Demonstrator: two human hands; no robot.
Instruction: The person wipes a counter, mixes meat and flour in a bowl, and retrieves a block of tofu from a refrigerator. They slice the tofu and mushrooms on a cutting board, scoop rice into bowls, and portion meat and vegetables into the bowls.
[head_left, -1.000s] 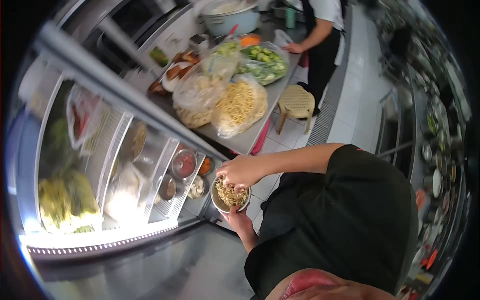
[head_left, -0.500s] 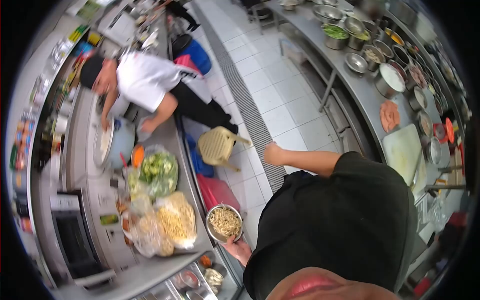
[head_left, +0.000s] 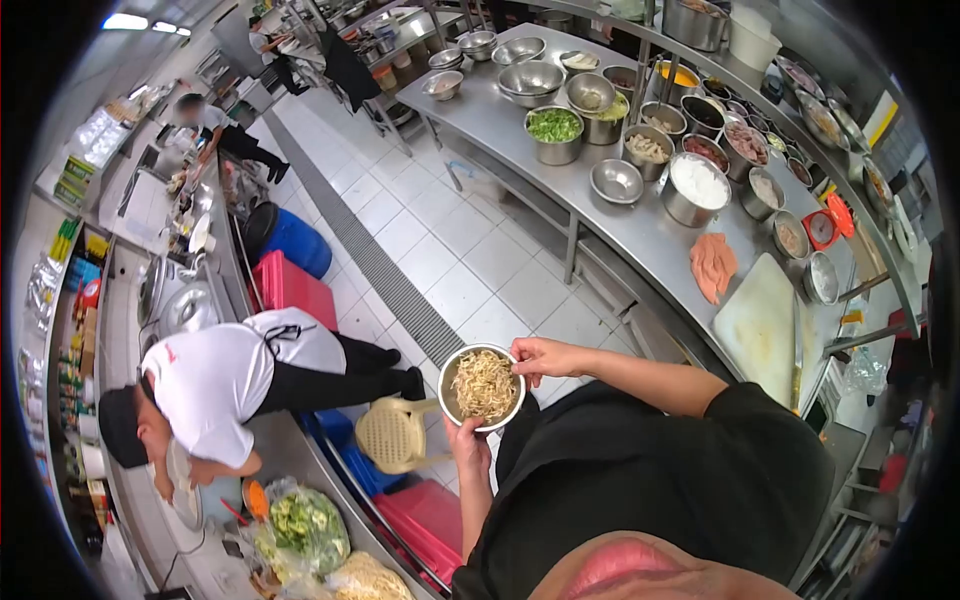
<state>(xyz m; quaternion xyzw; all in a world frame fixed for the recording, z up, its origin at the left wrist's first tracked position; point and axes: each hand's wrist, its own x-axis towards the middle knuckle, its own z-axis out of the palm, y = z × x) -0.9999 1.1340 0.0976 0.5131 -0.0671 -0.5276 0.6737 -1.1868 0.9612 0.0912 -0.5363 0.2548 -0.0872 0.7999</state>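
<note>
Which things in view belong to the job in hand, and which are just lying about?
Likely in the job: bowl, pale sprout-like strands, left hand, right hand.
Apparently lying about: plastic stool, cutting board, blue barrel.

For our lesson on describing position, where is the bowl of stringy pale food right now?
In the head view, the bowl is near the centre, in the person's left hand, with the right hand at its upper right rim.

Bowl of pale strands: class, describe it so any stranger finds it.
Upper left of the black shirt, the left hand and right hand hold a round bowl. Unlike bowls on the steel table, it is handheld, heaped with pale strands.
</note>
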